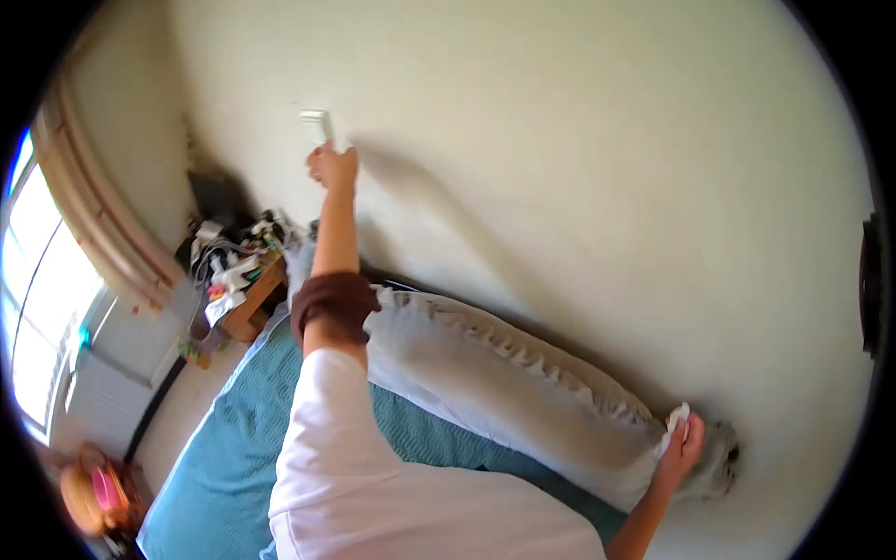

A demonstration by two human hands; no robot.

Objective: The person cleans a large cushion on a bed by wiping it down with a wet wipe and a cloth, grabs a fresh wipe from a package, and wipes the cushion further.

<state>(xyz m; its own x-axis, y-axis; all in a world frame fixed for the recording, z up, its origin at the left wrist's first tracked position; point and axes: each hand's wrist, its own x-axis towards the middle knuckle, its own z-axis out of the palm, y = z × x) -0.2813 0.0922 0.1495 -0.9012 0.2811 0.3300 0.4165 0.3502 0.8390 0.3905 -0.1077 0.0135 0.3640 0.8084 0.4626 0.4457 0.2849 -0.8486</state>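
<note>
My left hand [333, 168] is stretched far out against the cream wall [560, 140], its fingers closed at the lower end of a small white rectangular object [315, 122]. The object looks flat with a ridged top edge; its exact kind is unclear. Low on the right, my right hand [684, 448] is closed around a crumpled white tissue or cloth [674, 422]. That hand is close to the wall, over the end of a long grey ruffled bolster [504, 373]. A dark brown band [334, 308] circles my left arm near the elbow, below the white sleeve [336, 420].
A bed with a teal quilted cover [233, 439] lies below me. Beyond it, a cluttered wooden table [257, 299] stands in the corner. Curtains [103, 224] hang by the window [42, 280]. A wicker basket [89, 495] is at lower left; a dark object [870, 285] at right.
</note>
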